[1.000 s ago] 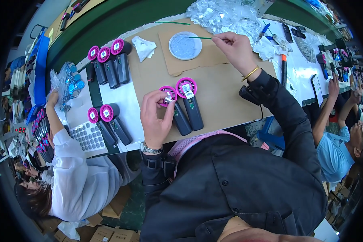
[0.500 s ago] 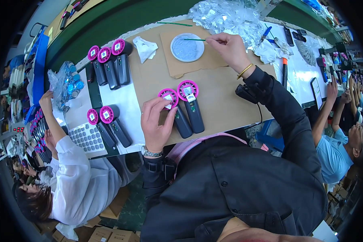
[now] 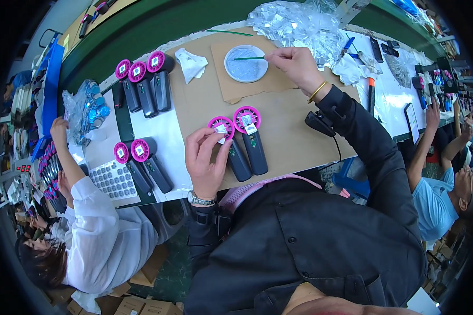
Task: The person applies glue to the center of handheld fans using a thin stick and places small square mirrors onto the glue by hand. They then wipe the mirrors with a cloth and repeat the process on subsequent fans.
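The right hand (image 3: pixel 298 64) pinches a green stick (image 3: pixel 253 58) over a dish (image 3: pixel 245 81) to its left; the left hand (image 3: pixel 205 159), narrowed on what looks like a small pale piece (image 3: pixel 222 140), is at a pink-headed fan (image 3: pixel 239 161) beside its fingertips; a loose pinch could drop the piece, an overloaded stick drip.

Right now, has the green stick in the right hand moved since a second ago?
Yes. Judged against the white dish, the green stick has moved left, its tip reaching farther across.

Smooth plastic fan heads (image 3: pixel 240 116), matt plastic handles (image 3: pixel 255 157), dull cardboard (image 3: pixel 294 126), glossy plastic wrapping (image 3: pixel 291 26)
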Action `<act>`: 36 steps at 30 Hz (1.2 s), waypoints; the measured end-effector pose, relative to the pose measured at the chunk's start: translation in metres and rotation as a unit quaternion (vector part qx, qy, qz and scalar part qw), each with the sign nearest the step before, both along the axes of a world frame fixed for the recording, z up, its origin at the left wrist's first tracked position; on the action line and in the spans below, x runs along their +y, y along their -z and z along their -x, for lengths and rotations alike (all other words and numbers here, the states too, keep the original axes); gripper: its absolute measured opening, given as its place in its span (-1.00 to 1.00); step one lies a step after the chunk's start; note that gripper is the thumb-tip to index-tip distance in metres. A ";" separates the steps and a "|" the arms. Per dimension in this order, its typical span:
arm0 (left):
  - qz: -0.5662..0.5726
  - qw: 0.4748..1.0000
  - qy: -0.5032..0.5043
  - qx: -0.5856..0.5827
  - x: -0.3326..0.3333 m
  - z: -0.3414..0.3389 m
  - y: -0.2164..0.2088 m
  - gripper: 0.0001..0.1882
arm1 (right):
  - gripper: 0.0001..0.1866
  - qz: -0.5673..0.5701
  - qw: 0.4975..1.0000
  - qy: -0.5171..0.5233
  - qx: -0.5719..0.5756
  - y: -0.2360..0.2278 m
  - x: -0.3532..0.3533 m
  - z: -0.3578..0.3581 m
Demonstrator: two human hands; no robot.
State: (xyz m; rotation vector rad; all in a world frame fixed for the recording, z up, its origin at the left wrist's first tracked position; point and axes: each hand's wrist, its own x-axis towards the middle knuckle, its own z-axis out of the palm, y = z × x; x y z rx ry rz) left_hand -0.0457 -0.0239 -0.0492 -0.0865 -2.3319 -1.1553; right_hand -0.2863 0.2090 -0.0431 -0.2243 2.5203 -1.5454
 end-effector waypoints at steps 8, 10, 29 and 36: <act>0.056 0.998 -0.020 0.012 0.000 -0.001 -0.002 -0.66 | -0.75 0.026 0.999 0.002 -0.042 0.003 -0.002 0.006; 0.060 0.998 -0.018 0.017 0.000 -0.001 -0.003 -0.66 | -0.76 0.019 0.998 0.001 -0.068 0.001 -0.001 0.008; 0.065 0.998 0.009 0.017 0.002 0.001 -0.007 -0.66 | -0.76 0.150 0.965 0.007 -0.214 -0.028 0.018 -0.001; 0.119 0.991 0.031 0.045 0.001 -0.001 -0.002 -0.65 | -0.80 0.148 0.973 0.029 -0.177 -0.022 0.036 -0.012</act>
